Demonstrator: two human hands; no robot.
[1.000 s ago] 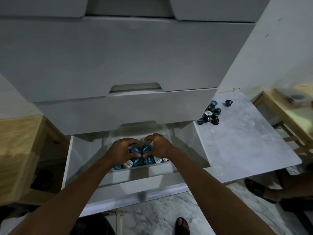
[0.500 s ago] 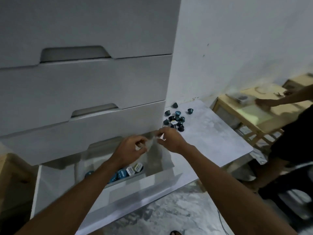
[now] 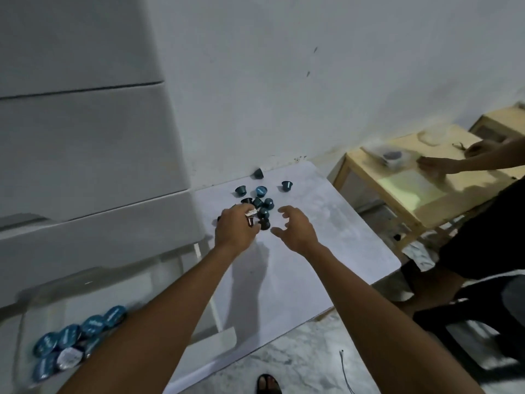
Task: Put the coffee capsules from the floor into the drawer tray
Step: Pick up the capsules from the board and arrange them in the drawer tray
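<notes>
Both arms outstretched; left hand [image 3: 234, 228] fingers pinch capsule [image 3: 250, 220]; right hand [image 3: 295, 228] fingers spread.

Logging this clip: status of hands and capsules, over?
Left hand grips brown capsule. Right hand open beside loose capsules. Drawer tray partly filled. No obstruction seen.
</notes>
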